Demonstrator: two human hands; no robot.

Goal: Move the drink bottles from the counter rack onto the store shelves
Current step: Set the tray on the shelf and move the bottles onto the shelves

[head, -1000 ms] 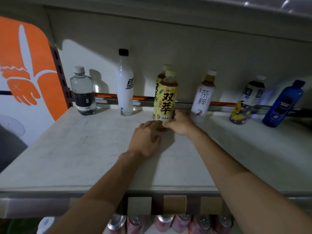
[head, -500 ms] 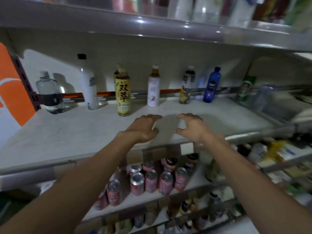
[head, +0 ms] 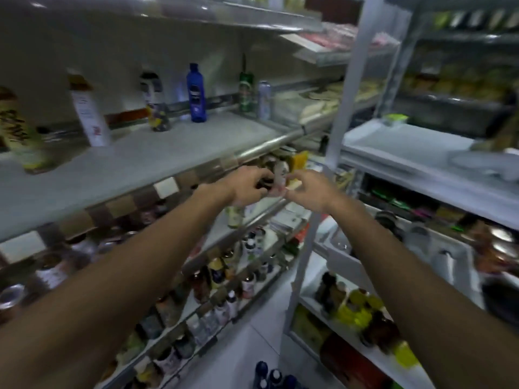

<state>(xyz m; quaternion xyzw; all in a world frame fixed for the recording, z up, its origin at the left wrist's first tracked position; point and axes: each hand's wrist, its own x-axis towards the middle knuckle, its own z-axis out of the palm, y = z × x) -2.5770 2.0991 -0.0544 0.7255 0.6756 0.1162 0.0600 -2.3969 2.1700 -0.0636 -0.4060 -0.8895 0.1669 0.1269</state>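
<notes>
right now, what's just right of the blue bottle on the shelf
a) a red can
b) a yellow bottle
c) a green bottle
c: the green bottle stands just right of the blue bottle at the back of the shelf.

I can see blurred cans point(head: 8, 299) low on my left, with a row of pale and brown price tags point(head: 165, 186) above them. Flat pale packets point(head: 309, 106) lie stacked far back. On my right a small green-lidded tub point(head: 396, 118) sits well above yellow-green packs point(head: 354, 310), and white floor tiles point(head: 252, 352) show below.
</notes>
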